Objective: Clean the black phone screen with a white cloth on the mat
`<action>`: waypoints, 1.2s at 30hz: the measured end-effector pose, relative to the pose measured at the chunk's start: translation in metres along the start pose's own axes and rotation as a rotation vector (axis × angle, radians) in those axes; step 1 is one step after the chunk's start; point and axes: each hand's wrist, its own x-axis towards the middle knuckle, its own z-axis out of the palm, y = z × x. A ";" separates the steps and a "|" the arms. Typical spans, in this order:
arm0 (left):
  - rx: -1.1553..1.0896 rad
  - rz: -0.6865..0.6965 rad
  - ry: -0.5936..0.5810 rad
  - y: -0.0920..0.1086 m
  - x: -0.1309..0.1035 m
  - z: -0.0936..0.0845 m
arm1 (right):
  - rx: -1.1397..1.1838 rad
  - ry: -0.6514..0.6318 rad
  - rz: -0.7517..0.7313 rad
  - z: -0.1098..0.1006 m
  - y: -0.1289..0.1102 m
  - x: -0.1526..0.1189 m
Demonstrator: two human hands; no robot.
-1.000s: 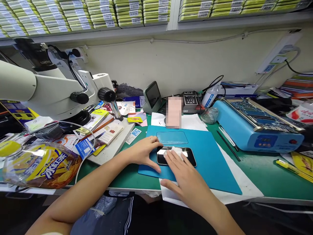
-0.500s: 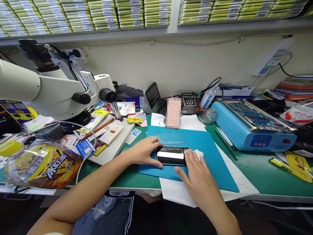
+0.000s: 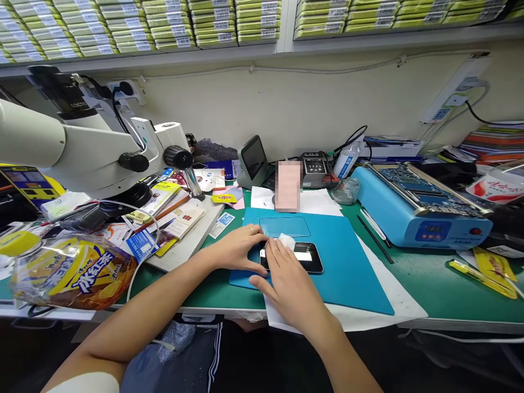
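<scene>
The smartphone (image 3: 314,265) lies flat, dark glass up, on the blue mat (image 3: 352,281), its long side running left to right. The left hand (image 3: 239,250) is closed round its left end, thumb on the near side and fingers on the far side. The right hand (image 3: 292,286) is open and laid over the phone's left part, fingers together and outstretched, with a crumpled white wipe (image 3: 287,240) at the fingertips, over the phone's far edge. Just beyond the phone, a clear dark-edged glass panel (image 3: 290,226) lies on the mat. White paper (image 3: 403,303) sticks out from under the mat's near right edge, over the green workbench (image 3: 434,289). To the right are a black pen-like tool (image 3: 375,239) and a blue heating station (image 3: 446,232) with circuit boards (image 3: 413,185) on top; a glass jar (image 3: 346,191) stands left of the station. On the far left, a stereo microscope (image 3: 98,153) rises behind a yellow-capped drink bottle (image 3: 77,273)
</scene>
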 end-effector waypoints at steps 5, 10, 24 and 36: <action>0.003 -0.005 0.015 0.001 -0.002 0.003 | 0.043 -0.064 -0.084 -0.010 0.005 -0.016; 0.016 -0.023 0.016 0.002 -0.003 0.003 | 0.094 -0.099 -0.028 -0.025 0.041 -0.043; -0.193 -0.038 0.064 -0.007 0.000 0.005 | -0.015 0.045 -0.075 0.006 0.001 0.001; -0.092 -0.056 0.052 -0.005 0.002 0.010 | -0.075 0.041 -0.082 -0.001 0.056 -0.053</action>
